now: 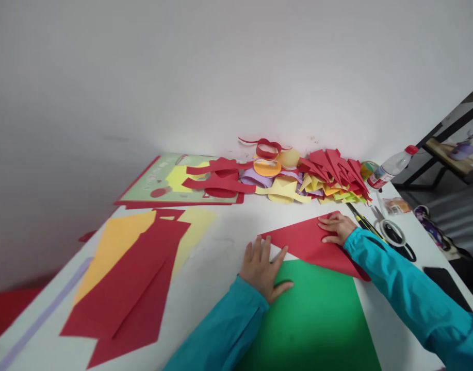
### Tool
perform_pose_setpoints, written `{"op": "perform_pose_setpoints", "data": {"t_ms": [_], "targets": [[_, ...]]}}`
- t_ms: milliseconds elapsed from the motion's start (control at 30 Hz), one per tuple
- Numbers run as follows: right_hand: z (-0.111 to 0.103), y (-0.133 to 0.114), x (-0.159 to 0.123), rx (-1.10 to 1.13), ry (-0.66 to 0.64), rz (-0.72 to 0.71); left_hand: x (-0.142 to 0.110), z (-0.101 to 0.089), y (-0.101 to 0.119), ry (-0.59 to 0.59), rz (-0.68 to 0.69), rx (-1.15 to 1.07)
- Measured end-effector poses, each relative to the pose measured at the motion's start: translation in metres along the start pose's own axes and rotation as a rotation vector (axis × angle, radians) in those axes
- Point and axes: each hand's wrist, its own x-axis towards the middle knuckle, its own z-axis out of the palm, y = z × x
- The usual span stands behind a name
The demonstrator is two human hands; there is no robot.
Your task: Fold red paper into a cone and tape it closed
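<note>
A folded piece of red paper (306, 239) lies on the white table, with a long pointed shape toward the left. Its lower edge overlaps a green sheet (313, 314). My left hand (263, 269) rests flat with fingers spread, its fingertips by the red paper's left corner and its thumb over the green sheet. My right hand (337, 229) lies on top of the red paper near its upper right edge, fingers stretched out across it. Both wrists are covered by teal sleeves.
Red cut sheets (133, 283) lie over orange and yellow paper at left. Behind are a green board (155, 180), paper crafts (284, 188) and a pile of folded red pieces (332, 167). Scissors (394, 239), white tape (392, 233), a plastic bottle (393, 167) and a black phone-like slab (447, 286) sit at right.
</note>
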Motion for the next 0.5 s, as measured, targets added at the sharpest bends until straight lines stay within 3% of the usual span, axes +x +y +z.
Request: {"op": "perform_pose_setpoints", "data": {"t_ms": [200, 500], "targets": [[0.006, 0.007, 0.002, 0.01, -0.001, -0.045, 0.0, 0.004, -0.003, 0.038, 0.009, -0.028], [-0.013, 0.006, 0.021, -0.054, -0.058, -0.14, -0.001, 0.007, 0.0, 0.057, 0.024, -0.03]]}}
